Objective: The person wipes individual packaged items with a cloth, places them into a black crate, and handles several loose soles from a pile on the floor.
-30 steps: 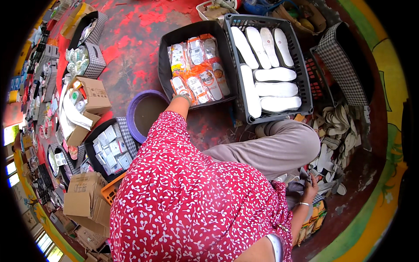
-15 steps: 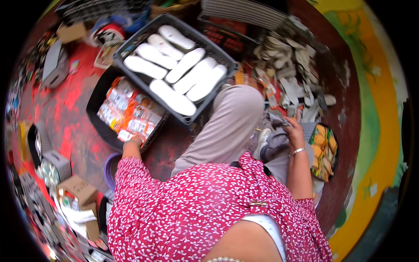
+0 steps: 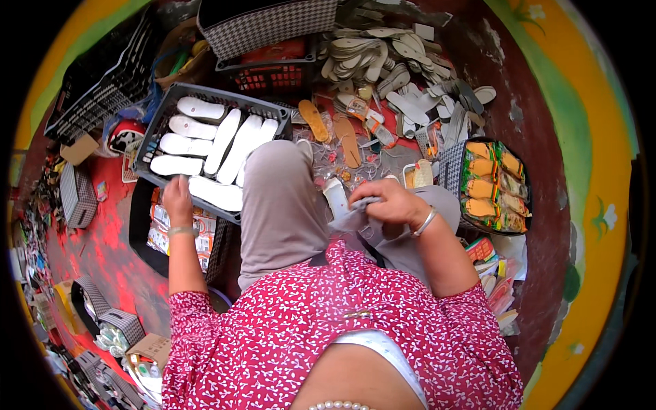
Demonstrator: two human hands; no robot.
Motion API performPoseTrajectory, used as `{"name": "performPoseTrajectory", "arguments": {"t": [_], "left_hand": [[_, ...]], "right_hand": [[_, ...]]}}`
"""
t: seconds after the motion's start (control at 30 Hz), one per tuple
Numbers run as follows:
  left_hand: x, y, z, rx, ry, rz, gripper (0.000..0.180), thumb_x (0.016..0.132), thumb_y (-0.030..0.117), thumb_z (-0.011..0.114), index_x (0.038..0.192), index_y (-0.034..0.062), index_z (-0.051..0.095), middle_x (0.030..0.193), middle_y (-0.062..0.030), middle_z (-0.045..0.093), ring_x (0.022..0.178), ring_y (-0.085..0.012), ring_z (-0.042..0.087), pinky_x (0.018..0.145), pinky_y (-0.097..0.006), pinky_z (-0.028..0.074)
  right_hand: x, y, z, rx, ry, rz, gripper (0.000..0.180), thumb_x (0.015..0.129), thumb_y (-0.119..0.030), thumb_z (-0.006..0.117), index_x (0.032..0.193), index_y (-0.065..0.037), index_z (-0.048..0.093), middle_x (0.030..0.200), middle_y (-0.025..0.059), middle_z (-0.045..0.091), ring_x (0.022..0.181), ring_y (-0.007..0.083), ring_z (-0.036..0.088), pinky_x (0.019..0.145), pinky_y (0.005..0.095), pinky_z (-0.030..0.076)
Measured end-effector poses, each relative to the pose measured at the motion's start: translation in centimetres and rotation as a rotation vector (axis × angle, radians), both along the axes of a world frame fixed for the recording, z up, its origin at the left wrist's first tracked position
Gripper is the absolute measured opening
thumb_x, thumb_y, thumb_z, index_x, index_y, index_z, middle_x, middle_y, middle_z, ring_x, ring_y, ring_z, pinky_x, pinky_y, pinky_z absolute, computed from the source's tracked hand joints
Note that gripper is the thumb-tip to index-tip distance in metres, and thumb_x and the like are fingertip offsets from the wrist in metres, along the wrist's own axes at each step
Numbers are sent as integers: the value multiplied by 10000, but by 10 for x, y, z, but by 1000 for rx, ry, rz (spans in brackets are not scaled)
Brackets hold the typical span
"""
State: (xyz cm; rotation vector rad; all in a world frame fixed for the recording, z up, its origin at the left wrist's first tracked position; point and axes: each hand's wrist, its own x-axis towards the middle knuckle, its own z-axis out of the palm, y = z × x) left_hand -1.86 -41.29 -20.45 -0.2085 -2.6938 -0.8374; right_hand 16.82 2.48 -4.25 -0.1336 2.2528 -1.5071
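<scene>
My left hand (image 3: pixel 178 201) is closed at the near rim of the dark grey plastic crate (image 3: pixel 147 158), above a black box (image 3: pixel 141 232) of orange-and-white packets (image 3: pixel 205 236). Whether its fingers grip anything is hidden. White insoles (image 3: pixel 186 145) lie in the crate, several crosswise on the left and others lengthwise on the right. My right hand (image 3: pixel 393 203), over my lap, is closed on a crumpled grey, partly see-through piece of thin material (image 3: pixel 350 220). A pale insole-shaped piece (image 3: pixel 335 198) shows just left of that hand.
Loose grey insoles (image 3: pixel 410 51) are heaped at the far right. Tan insoles (image 3: pixel 347 140) lie scattered beyond my knees. A checked box (image 3: pixel 452 167) of packaged yellow insoles (image 3: pixel 482 188) stands at the right. Further off are a checked bin (image 3: pixel 266 27) and a black crate (image 3: pixel 102 75).
My left hand has come up from the packet box to the crate's near rim. My right hand has brought the grey material in over my lap. The view has turned rightward.
</scene>
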Motion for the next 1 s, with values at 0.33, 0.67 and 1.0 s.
{"name": "performPoseTrajectory", "arguments": {"t": [0.33,0.67,1.0], "left_hand": [[-72,334,194,-306,-6,-1009,167,846,154,550,804,-2,593,827,-154,619,873,-331,578,779,-395,457],[-68,498,15,-1040,-514,-1257,291,812,187,528,1069,85,618,1026,-160,628,990,-322,586,879,-392,453],[-84,511,-137,-689,-889,-767,428,810,229,582,1214,98,525,1177,-169,566,1095,-307,548,861,-406,471]], "right_hand": [[4,17,19,448,125,118,278,742,-233,564,968,-75,600,888,142,629,834,322,603,694,424,477],[23,45,13,621,328,-45,150,716,-84,568,863,-81,542,748,91,522,749,272,557,599,385,469],[9,106,34,552,145,-286,324,719,-97,613,1031,-74,528,837,88,534,833,265,545,668,363,468]]}}
